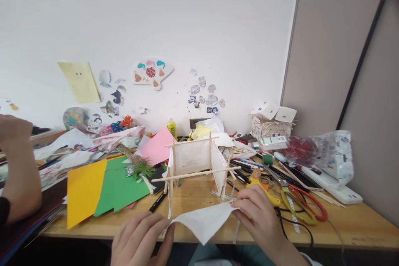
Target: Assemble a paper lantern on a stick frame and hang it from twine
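A thin white sheet, paper or cloth, is held up at the table's front edge, one point hanging down. My left hand pinches its left corner between thumb and fingers. The opposite corner is gripped between the thumb and fingers of my right hand. Just beyond the sheet stands a small frame of thin wooden sticks, lashed at the corners. White panels cover its back and sides, and its front is uncovered. Patterned tape strips lie beside the frame.
Another person's arm is at the left. Yellow and green card sheets lie left of the frame. On the right are red-handled scissors, a yellow-handled tool, pens, a phone and plastic bags. A wall rises behind.
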`<state>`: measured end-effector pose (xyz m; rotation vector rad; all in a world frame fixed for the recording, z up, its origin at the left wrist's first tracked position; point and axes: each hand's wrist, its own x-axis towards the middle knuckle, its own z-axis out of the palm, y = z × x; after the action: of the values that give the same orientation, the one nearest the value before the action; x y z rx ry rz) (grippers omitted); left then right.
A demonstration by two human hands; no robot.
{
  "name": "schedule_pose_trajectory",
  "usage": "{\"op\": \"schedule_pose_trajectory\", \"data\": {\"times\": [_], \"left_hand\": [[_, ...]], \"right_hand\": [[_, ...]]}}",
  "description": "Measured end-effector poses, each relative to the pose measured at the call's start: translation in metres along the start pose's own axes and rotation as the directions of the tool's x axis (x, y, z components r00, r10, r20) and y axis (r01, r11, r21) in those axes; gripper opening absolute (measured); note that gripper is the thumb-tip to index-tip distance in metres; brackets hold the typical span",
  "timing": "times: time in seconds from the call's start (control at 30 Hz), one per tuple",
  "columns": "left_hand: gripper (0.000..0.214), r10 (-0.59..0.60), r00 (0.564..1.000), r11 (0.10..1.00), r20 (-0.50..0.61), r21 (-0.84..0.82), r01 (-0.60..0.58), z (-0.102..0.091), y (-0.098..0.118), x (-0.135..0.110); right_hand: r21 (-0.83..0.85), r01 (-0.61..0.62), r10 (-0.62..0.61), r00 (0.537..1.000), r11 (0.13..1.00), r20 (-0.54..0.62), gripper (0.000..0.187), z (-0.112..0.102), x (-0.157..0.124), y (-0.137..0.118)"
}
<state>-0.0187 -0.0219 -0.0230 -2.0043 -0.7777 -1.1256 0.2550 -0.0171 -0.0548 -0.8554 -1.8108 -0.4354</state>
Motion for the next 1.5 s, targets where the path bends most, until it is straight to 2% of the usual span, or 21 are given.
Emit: {"op": "schedule_pose_trajectory", "data": {"times": [0.13, 0.27, 0.37, 0.47, 0.67, 0.83, 0.97, 1.07, 1.13, 1.3, 1.5], "left_hand": [[0.002, -0.038, 0.999, 0.999, -0.033, -0.018, 0.038, 0.001, -0.005, 0.003], [0.001, -0.154, 0.984, 0.988, -0.094, -0.038, 0.151, 0.010, -0.007, 0.004], [0.002, -0.278, 0.952, 0.960, -0.131, -0.049, 0.274, 0.021, -0.007, 0.001], [0.006, -0.397, 0.908, 0.915, -0.130, -0.130, 0.381, 0.032, -0.005, -0.002], [0.005, -0.496, 0.852, 0.861, -0.165, -0.216, 0.460, 0.048, -0.003, -0.004], [0.009, -0.532, 0.824, 0.840, -0.195, -0.247, 0.483, 0.055, -0.002, -0.002], [0.013, -0.572, 0.792, 0.818, -0.214, -0.231, 0.527, 0.059, -0.001, -0.001], [0.016, -0.596, 0.773, 0.799, -0.216, -0.248, 0.547, 0.061, 0.001, 0.000], [0.016, -0.598, 0.772, 0.797, -0.213, -0.260, 0.545, 0.062, 0.002, 0.002], [0.015, -0.552, 0.805, 0.829, -0.218, -0.250, 0.500, 0.062, 0.004, 0.006], [0.014, -0.508, 0.831, 0.857, -0.226, -0.233, 0.460, 0.063, 0.002, 0.009]], "right_hand": [[0.023, -0.043, 0.043, 0.999, 0.999, -0.008, 0.009, -0.001, 0.009, 0.006], [0.014, -0.109, 0.110, 0.988, 0.994, -0.112, 0.005, 0.008, 0.011, 0.008], [0.018, -0.165, 0.165, 0.967, 0.986, -0.196, 0.005, 0.017, 0.010, 0.009], [0.089, -0.216, 0.231, 0.947, 0.972, -0.224, 0.006, 0.024, 0.010, 0.011], [0.205, -0.285, 0.331, 0.910, 0.936, -0.248, 0.009, 0.033, 0.011, 0.016], [0.377, -0.358, 0.471, 0.841, 0.854, -0.268, 0.012, 0.047, 0.004, 0.020], [0.567, -0.376, 0.583, 0.776, 0.733, -0.239, 0.016, 0.058, -0.001, 0.021], [0.628, -0.381, 0.624, 0.750, 0.679, -0.219, 0.017, 0.060, 0.001, 0.019], [0.625, -0.385, 0.623, 0.753, 0.679, -0.213, 0.019, 0.058, 0.003, 0.019], [0.495, -0.393, 0.565, 0.781, 0.775, -0.266, 0.019, 0.053, 0.008, 0.024], [0.390, -0.390, 0.514, 0.805, 0.834, -0.294, 0.017, 0.049, 0.014, 0.027]]}}
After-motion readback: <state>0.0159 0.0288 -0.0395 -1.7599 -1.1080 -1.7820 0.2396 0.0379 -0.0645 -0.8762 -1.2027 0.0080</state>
